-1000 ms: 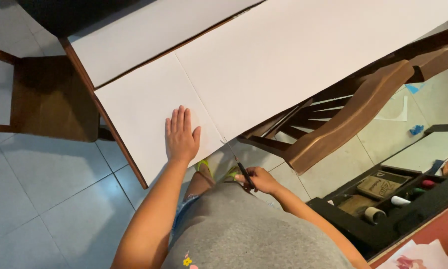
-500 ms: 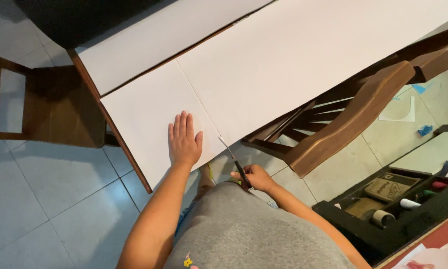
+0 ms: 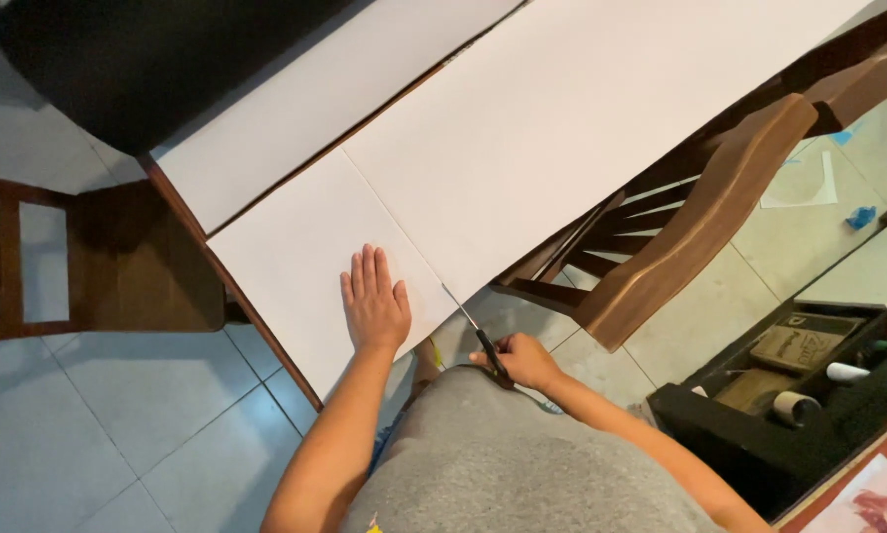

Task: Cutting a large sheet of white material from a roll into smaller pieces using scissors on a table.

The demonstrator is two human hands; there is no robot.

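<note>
Paper [image 3: 522, 148], a large white sheet, covers the bench and overhangs its near edge. Left hand [image 3: 374, 301] lies flat on it, fingers spread, arm straight. Right hand [image 3: 524, 359], elbow bent, grips black-handled scissors [image 3: 478, 336] at the sheet's near edge.

Two bare hands show: one left hand [image 3: 374, 304] and one right hand [image 3: 524, 359]. One pair of scissors [image 3: 481, 341] is present. Two large white paper sheets lie on one wooden tabletop [image 3: 182, 212]: a near sheet [image 3: 522, 148] and a far sheet [image 3: 305, 109]. Two wooden chairs stand on the tiled floor, one chair at the left [image 3: 29, 257] and one chair at the right [image 3: 700, 237]. One black tray [image 3: 749, 434] holds one roll of tape [image 3: 794, 407].
</note>
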